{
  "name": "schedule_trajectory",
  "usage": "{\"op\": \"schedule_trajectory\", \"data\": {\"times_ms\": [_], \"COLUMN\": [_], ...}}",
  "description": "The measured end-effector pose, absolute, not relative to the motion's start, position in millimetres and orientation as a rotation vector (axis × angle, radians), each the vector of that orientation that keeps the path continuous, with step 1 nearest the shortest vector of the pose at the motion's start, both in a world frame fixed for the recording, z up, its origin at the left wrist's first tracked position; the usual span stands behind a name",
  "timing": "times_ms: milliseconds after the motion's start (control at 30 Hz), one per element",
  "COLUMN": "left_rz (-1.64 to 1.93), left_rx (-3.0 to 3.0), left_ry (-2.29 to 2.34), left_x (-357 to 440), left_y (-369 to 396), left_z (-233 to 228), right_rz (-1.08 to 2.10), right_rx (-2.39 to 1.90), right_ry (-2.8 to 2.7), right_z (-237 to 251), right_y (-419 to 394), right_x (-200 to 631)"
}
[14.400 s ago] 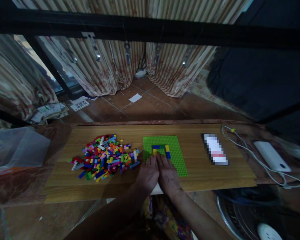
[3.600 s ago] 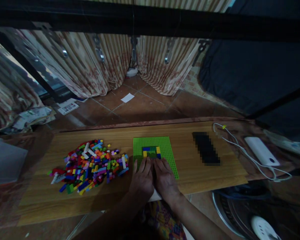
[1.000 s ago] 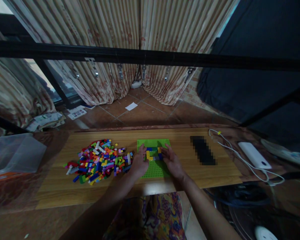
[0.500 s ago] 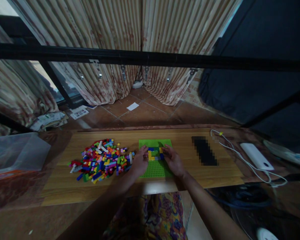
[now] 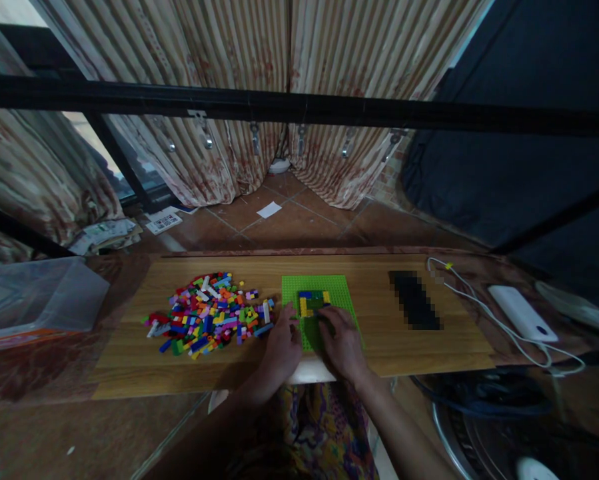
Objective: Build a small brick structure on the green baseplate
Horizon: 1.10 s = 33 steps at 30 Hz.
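The flat green studded plastic baseplate (image 5: 340, 293) lies on the pale wooden board table (image 5: 429, 350), near its front edge, with a small low frame of blue, yellow and green bricks (image 5: 312, 302) pressed onto its far half. The left hand (image 5: 282, 345) rests palm down at the plate's near-left corner, fingers laid loosely forward; whether it pinches a brick cannot be told. The right hand (image 5: 340, 340) lies over the plate's near half, fingertips at the frame's near side, and its grip cannot be told either.

To judge by its look, the plate is light, thin and stiff, and it would slide on the smooth wood unless held down, so a flat palm on a bare corner suits it. The bricks are small, hard and light, best pinched by their side walls and pushed straight down onto the studs.

The loose heap of many-coloured bricks (image 5: 206, 313) lies to the left, well apart from a dark phone (image 5: 416, 300) and a white power bank with cable (image 5: 522, 312) to the right
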State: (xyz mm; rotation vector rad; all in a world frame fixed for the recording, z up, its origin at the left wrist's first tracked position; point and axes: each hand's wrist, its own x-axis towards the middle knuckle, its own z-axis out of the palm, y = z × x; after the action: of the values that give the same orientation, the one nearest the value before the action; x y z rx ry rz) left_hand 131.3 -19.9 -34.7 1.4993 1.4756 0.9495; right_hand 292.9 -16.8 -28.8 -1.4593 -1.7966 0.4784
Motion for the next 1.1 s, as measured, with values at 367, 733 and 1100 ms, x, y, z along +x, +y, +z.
{"op": "schedule_trajectory", "data": {"times_ms": [367, 733, 1100], "left_rz": [0.788, 0.765, 0.685], "left_rx": [1.648, 1.683, 1.464], "left_ry": [1.401, 1.397, 1.522], "left_x": [130, 112, 49], "left_y": [-22, -63, -119], "left_z": [-27, -9, -8], "right_rz": [0.4, 0.549, 0.664], "right_rx": [-1.55, -1.491, -1.283], "right_ry": [-1.803, -1.695, -2.064], "right_z": [-38, -30, -26], "right_y": [-12, -28, -35], "right_x": [295, 289, 211]}}
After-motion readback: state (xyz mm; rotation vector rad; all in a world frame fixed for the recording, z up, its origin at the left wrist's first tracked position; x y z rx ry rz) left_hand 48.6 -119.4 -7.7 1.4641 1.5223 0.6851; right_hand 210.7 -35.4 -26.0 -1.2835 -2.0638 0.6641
